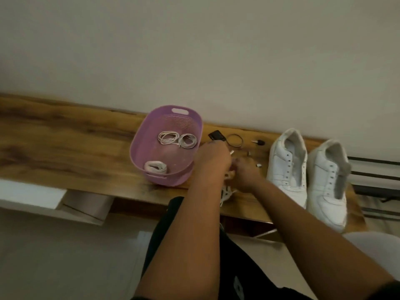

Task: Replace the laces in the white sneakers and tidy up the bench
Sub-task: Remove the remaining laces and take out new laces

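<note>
Beside the purple basket (138, 146), both hands' (213, 160) grip closes on a white lace (227, 192); sneakers (287, 167) stand right.

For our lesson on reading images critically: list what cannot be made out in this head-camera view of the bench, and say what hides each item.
1. What the left hand and right hand grip: their backs cover it; only part of a white lace shows below.
2. Small dark items near the sneakers: too small and blurred to identify.
3. Bench ends: cut off by the left edge.
4. Basket near wall hides part of a white bundle.
</note>
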